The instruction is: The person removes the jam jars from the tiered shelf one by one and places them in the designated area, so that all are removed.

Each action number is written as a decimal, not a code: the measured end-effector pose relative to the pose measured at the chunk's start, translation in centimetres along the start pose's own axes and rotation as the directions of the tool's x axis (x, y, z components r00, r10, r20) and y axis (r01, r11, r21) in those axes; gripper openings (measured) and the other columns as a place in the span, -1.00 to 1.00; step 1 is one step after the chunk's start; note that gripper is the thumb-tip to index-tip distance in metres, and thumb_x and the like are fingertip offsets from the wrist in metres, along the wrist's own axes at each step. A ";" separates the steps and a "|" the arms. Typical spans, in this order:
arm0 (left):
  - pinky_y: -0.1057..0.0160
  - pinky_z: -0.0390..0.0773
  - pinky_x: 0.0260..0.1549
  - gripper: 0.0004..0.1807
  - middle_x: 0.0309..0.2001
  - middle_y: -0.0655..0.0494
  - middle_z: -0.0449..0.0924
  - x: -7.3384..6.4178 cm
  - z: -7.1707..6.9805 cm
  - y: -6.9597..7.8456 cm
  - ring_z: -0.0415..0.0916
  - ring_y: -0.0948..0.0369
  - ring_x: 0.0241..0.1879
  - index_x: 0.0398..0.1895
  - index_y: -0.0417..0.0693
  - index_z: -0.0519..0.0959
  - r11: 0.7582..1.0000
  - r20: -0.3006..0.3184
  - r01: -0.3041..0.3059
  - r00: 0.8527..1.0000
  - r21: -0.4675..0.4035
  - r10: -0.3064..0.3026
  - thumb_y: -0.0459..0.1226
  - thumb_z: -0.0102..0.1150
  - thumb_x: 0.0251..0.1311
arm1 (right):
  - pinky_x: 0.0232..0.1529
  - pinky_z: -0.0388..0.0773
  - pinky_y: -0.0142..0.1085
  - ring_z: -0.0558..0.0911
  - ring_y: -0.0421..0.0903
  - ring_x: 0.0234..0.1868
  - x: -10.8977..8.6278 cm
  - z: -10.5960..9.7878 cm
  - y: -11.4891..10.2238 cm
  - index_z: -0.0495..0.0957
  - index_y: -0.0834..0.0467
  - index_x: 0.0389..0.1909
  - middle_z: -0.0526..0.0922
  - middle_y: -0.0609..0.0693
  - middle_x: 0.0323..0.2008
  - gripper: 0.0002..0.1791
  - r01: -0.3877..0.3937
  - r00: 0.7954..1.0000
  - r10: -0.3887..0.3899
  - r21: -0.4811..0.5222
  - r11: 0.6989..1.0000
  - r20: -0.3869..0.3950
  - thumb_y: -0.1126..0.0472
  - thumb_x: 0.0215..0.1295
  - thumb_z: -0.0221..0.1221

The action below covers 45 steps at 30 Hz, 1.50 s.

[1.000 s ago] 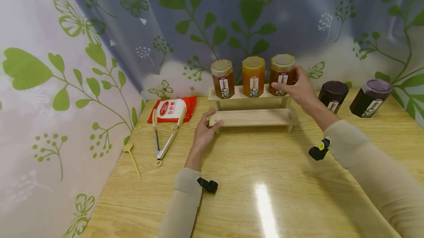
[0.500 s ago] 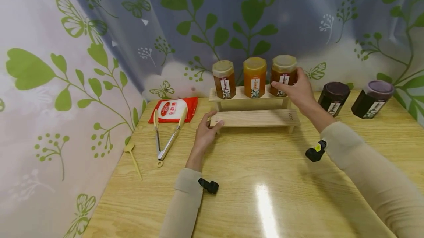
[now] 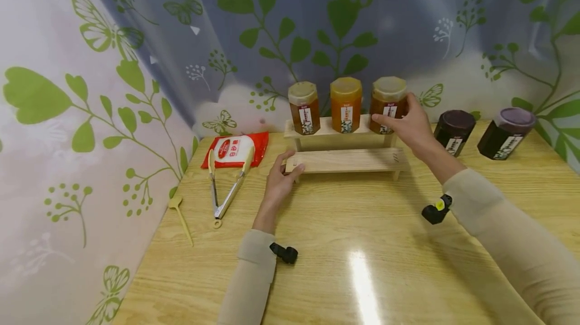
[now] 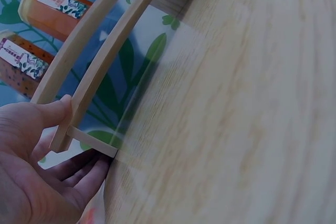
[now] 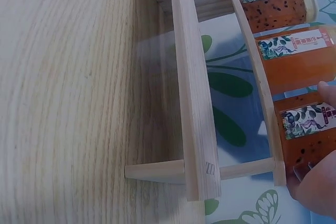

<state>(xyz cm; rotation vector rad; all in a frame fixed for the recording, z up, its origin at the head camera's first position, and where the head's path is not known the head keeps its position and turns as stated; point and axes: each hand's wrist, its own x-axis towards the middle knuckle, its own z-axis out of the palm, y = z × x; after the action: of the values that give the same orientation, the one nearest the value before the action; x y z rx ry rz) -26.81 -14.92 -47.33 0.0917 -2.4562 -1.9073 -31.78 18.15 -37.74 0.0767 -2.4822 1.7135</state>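
The right hand grips the right jar at the right end of the rack's upper shelf, thumb across its front and fingers around its right side. The left hand holds the left end of the lower shelf, thumb on its front edge. The orange jar stands upright mid-shelf, with the left jar beside it. Two dark jars stand on the table right of the rack. To its left lie a red-and-white packet, tongs with their tips over it, and a yellow spoon.
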 end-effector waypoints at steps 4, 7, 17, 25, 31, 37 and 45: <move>0.22 0.50 -0.23 -0.39 0.08 -0.12 0.66 -0.1 0.0 -0.1 0.58 0.11 -0.11 0.48 0.24 0.43 1.000 -0.001 0.003 1.000 -0.010 -0.003 -0.11 0.34 0.40 | 0.32 0.34 0.15 0.36 0.16 0.34 -0.4 -0.3 0.2 0.09 0.10 0.59 0.32 0.19 0.40 0.04 -0.003 1.000 0.003 -0.011 1.000 0.005 -0.19 0.27 0.42; 0.24 0.48 -0.26 -0.38 0.06 -0.13 0.66 -0.1 0.1 -0.1 0.56 0.12 -0.14 0.49 0.22 0.42 1.000 -0.003 0.003 1.000 -0.021 -0.003 -0.13 0.35 0.39 | 0.24 0.37 0.11 0.38 0.13 0.27 -0.6 -0.4 0.3 0.13 0.09 0.56 0.35 0.17 0.35 0.01 0.005 1.000 -0.005 -0.026 1.000 0.003 -0.20 0.27 0.42; 0.24 0.49 -0.25 -0.40 0.02 -0.13 0.68 -0.2 0.2 0.1 0.58 0.11 -0.15 0.48 0.21 0.43 1.000 -0.012 -0.010 1.000 -0.016 0.010 -0.14 0.34 0.40 | 0.14 0.36 0.02 0.37 0.02 0.15 -1.4 -1.5 0.6 0.13 0.03 0.60 0.37 0.10 0.30 -0.02 0.033 0.999 -0.032 -0.026 0.999 0.014 -0.15 0.30 0.41; 0.19 0.49 -0.20 -0.40 0.05 -0.15 0.67 -0.1 0.1 -0.1 0.61 0.01 -0.07 0.47 0.26 0.43 1.000 -0.008 -0.009 1.000 -0.024 0.009 -0.11 0.34 0.40 | 0.11 0.34 0.00 0.36 -0.02 0.13 -2.1 -2.2 0.7 0.13 -0.03 0.61 0.36 0.08 0.35 -0.04 0.036 0.999 -0.036 -0.019 0.999 0.039 -0.10 0.32 0.41; 0.19 0.49 -0.20 -0.37 0.10 -0.19 0.66 -0.1 0.2 0.0 0.62 -0.08 0.00 0.50 0.22 0.41 1.000 -0.005 -0.014 1.000 -0.024 0.014 -0.10 0.33 0.41 | 0.17 0.35 0.03 0.36 0.02 0.25 -2.8 -2.7 0.9 0.10 -0.06 0.62 0.35 0.09 0.42 -0.01 0.046 0.998 -0.046 -0.021 0.999 0.032 -0.09 0.30 0.43; 0.23 0.50 -0.22 -0.41 0.08 -0.14 0.67 -0.1 0.2 0.0 0.63 0.00 -0.05 0.46 0.28 0.44 1.000 -0.008 -0.009 1.000 -0.004 0.009 -0.11 0.34 0.40 | 0.22 0.35 0.02 0.35 0.06 0.39 -3.6 -3.0 1.4 0.10 -0.11 0.63 0.34 0.10 0.47 -0.02 0.081 0.996 -0.080 -0.029 0.996 0.025 -0.05 0.30 0.44; 0.25 0.47 -0.29 -0.42 -0.07 -0.13 0.69 -0.2 0.2 0.0 0.61 0.03 -0.20 0.46 0.29 0.45 1.000 -0.019 -0.024 1.000 -0.001 0.024 -0.13 0.33 0.41 | 0.12 0.44 -0.18 0.41 -0.04 0.29 -4.6 -4.0 2.3 0.19 -0.17 0.60 0.41 0.05 0.40 -0.08 0.079 0.996 -0.080 -0.036 0.996 -0.027 -0.06 0.30 0.43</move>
<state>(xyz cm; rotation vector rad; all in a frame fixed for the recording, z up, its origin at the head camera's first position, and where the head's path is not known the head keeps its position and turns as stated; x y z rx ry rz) -26.63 -14.73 -47.41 0.0789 -2.4327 -1.8899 -27.22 22.53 -39.04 0.1449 -2.4522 1.6285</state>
